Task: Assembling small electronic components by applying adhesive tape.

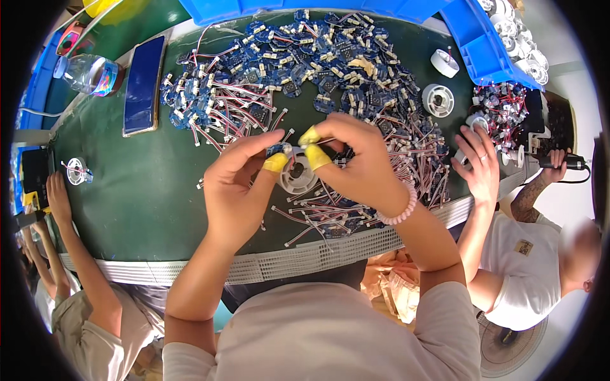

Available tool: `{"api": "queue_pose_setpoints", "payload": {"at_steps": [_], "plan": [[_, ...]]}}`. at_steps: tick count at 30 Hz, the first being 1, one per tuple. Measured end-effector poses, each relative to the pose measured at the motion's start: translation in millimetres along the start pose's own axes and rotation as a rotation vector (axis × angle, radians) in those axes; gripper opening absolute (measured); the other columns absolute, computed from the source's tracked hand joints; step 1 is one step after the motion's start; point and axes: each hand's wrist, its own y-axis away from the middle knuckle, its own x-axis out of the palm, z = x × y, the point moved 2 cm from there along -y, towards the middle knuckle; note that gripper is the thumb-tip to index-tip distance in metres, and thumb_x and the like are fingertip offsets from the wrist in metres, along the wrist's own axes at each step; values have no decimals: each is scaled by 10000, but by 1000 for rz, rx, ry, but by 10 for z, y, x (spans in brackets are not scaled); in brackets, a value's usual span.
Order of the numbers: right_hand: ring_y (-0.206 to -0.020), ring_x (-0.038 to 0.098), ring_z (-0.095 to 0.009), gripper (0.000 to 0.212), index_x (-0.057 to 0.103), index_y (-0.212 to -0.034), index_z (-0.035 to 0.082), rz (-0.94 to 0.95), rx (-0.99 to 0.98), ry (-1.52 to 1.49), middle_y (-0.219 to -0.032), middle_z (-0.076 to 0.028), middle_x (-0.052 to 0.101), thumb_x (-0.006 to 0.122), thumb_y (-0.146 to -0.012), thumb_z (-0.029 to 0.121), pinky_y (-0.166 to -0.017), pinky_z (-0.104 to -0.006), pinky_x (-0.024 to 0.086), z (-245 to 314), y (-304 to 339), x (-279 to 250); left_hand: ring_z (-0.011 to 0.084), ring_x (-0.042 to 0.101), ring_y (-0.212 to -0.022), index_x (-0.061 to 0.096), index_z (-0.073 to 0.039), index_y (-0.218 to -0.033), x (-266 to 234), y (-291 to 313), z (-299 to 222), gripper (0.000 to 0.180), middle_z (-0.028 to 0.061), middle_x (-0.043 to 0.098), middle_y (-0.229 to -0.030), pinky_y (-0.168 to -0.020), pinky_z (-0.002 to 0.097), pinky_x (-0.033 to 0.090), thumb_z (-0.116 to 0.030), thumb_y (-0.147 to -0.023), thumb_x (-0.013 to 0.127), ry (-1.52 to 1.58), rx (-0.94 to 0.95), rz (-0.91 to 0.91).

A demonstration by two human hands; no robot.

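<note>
My left hand pinches a small blue circuit board between thumb and forefinger, with a yellow finger cover on the thumb. Just beside it, my right hand has its thumb and forefinger pressed together, both in yellow covers. A small pale piece shows at those fingertips, perhaps a cable plug; it is too small to name. Below the fingertips a white round plastic housing with a dark centre lies on the green table. Whether the board touches the housing cannot be made out.
Blue circuit boards with cables are heaped ahead and to the right. A dark blue flat device and a plastic bottle lie left. White housings and a blue bin are right. Co-workers' hands reach in at both sides.
</note>
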Motion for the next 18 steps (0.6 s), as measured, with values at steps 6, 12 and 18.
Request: {"api": "queue_pose_setpoints", "payload": {"at_steps": [6, 12, 18], "plan": [[-614, 415, -90, 154, 613, -909, 0, 39, 88, -121, -704, -15, 480, 646, -759, 8, -566, -227, 351, -47, 63, 131, 145, 605, -929, 606, 36, -1068, -24, -13, 73, 271, 100, 583, -1052, -810, 252, 505, 129, -819, 554, 39, -45, -12], [-643, 475, -149, 139, 591, -892, 6, -12, 3, -48, -723, -54, 514, 633, -759, 10, -601, -267, 390, 13, 70, 164, 151, 609, -935, 607, 49, -1040, -57, -8, 57, 243, 104, 596, -1035, -800, 247, 510, 132, -817, 557, 56, -56, 38], [-713, 538, -141, 138, 613, -902, -16, -38, 24, -151, -808, -65, 580, 657, -778, 28, -648, -241, 410, -24, 190, 166, 143, 608, -860, 629, 37, -1007, -74, -1, -26, 230, 95, 605, -959, -762, 238, 504, 130, -802, 585, 36, -45, 87]]}}
